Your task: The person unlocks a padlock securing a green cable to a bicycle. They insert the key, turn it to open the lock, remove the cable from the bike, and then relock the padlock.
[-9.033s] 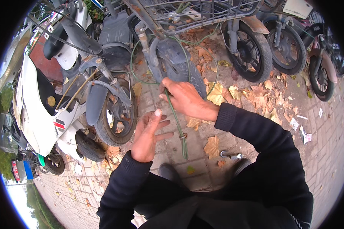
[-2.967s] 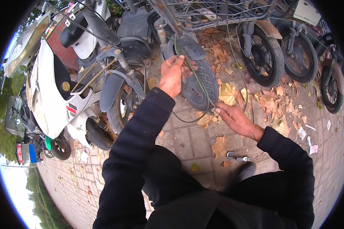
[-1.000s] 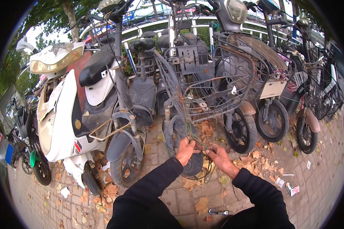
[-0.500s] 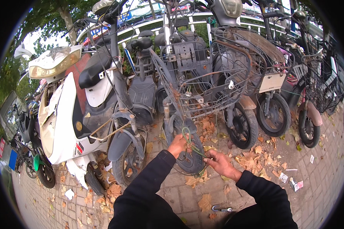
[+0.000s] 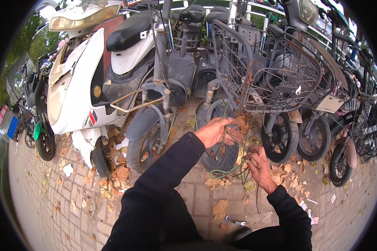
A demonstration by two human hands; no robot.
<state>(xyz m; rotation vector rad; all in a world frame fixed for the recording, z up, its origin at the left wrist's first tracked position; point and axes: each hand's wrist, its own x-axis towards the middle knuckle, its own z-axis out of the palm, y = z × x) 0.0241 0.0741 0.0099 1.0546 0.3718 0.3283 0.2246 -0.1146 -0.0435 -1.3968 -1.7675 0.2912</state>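
Observation:
A thin green cord (image 5: 224, 172) hangs in loops between my hands, in front of an upright grey front wheel (image 5: 222, 160). My left hand (image 5: 217, 133) has the cord across its loosely curled fingers, beside the wheel's upper part. A little lower and to the right, my right hand (image 5: 262, 167) pinches the cord between thumb and fingertips. One cord end trails toward the paving below it. Above the wheel is a rusty wire basket (image 5: 287, 81), bent out of shape. On the bricks near my legs lies a small shiny metal object (image 5: 235, 221), its kind unclear.
A white scooter (image 5: 77, 83) with a broken front panel stands at the left. Beside it is a front wheel under a grey mudguard (image 5: 143, 123). More bikes with baskets crowd the right. Dry leaves (image 5: 220, 208) and paper scraps lie on the brick paving (image 5: 54, 205).
The view has shifted, so the bikes sit differently in it. My left hand has loosened its fingers, and the cord now hangs in wider loops. The right hand still pinches the cord.

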